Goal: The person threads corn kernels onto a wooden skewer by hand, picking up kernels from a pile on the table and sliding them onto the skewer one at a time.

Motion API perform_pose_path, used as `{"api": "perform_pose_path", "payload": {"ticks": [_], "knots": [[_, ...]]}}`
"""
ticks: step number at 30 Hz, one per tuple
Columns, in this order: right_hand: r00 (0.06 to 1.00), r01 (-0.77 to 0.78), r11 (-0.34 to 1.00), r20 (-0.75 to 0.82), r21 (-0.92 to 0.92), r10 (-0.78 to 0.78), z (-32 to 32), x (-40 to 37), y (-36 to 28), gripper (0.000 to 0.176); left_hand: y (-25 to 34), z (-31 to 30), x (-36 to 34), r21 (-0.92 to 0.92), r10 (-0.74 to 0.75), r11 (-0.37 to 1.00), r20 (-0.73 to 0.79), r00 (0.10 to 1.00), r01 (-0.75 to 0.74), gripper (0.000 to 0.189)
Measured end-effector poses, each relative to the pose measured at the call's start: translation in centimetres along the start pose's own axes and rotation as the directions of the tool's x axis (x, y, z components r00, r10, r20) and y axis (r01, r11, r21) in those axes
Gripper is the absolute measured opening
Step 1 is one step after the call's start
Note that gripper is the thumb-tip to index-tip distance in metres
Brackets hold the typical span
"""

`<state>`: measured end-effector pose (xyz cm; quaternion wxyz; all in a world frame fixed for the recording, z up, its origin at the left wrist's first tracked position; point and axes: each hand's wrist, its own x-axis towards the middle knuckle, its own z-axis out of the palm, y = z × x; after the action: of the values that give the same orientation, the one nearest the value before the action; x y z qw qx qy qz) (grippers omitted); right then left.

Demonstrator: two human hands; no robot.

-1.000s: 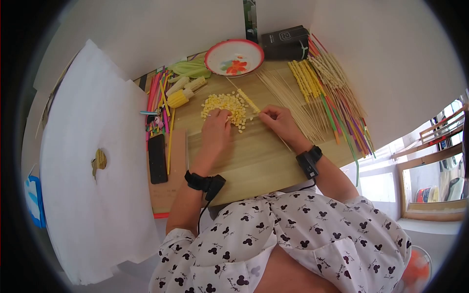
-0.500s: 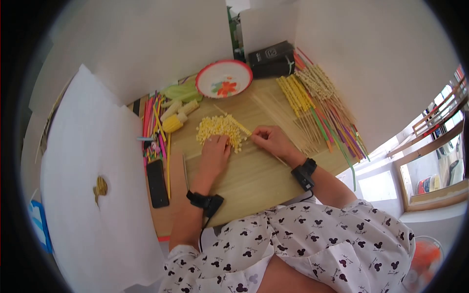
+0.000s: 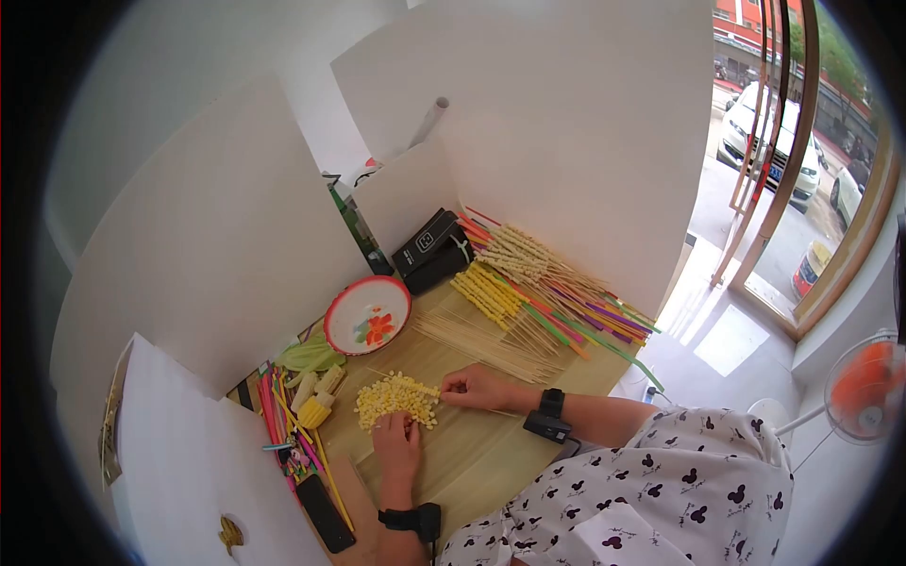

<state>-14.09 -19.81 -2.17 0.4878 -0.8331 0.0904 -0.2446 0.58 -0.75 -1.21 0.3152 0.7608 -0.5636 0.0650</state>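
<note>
At a wooden table (image 3: 481, 453) walled in by white boards (image 3: 566, 141), resting the left hand (image 3: 396, 441) on the 6 o'clock edge of the corn kernel pile (image 3: 392, 401) near the middle of the table, fingers bending down onto the kernels, not possible to tell whether gripping any. Pinching a thin skewer (image 3: 429, 388) between the closed fingertips of the right hand (image 3: 477, 389), at the 3 o'clock edge of the same pile. Having the flowered bowl (image 3: 367, 314) lying at 11 o'clock from the pile, the corn cobs (image 3: 316, 401) at 9 o'clock, the bare skewers (image 3: 481, 340) at 1 o'clock and the black phone (image 3: 326, 512) at 7 o'clock.
</note>
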Motion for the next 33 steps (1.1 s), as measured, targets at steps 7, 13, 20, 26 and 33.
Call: {"api": "perform_pose_path", "payload": {"ticks": [7, 13, 20, 26, 33], "knots": [[0.999, -0.029, 0.999, -0.013, 0.023, 0.029, 0.7, -0.3, 0.4, 0.016, 3.0, -1.9, 1.4, 0.021, -0.052, 0.998, -0.016, 0.999, 0.053, 0.015], [0.999, -0.030, 0.999, 0.015, 0.045, 0.029, -0.1, 0.0, -1.3, 0.014, 1.8, -1.5, 0.9, -0.039, -0.036, 0.999, -0.055, 0.998, 0.033, 0.012], [0.968, -0.205, 0.974, 0.168, 0.098, 0.187, -0.2, -0.3, -3.1, 0.026, 0.7, -1.6, 0.6, -0.372, -0.348, 0.885, -0.125, 0.929, 0.281, 0.014], [0.935, -0.292, 0.933, 0.269, 0.210, 0.232, -0.1, 0.2, -4.9, 0.013, -0.8, -3.1, 0.7, -0.717, -0.604, 0.612, -0.152, 0.783, 0.333, 0.013], [0.880, -0.440, 0.837, 0.342, 0.325, 0.330, 0.5, 0.0, -5.1, 0.006, -3.5, -2.8, 0.2, -0.886, -0.728, 0.414, -0.182, 0.661, 0.212, 0.014]]}}
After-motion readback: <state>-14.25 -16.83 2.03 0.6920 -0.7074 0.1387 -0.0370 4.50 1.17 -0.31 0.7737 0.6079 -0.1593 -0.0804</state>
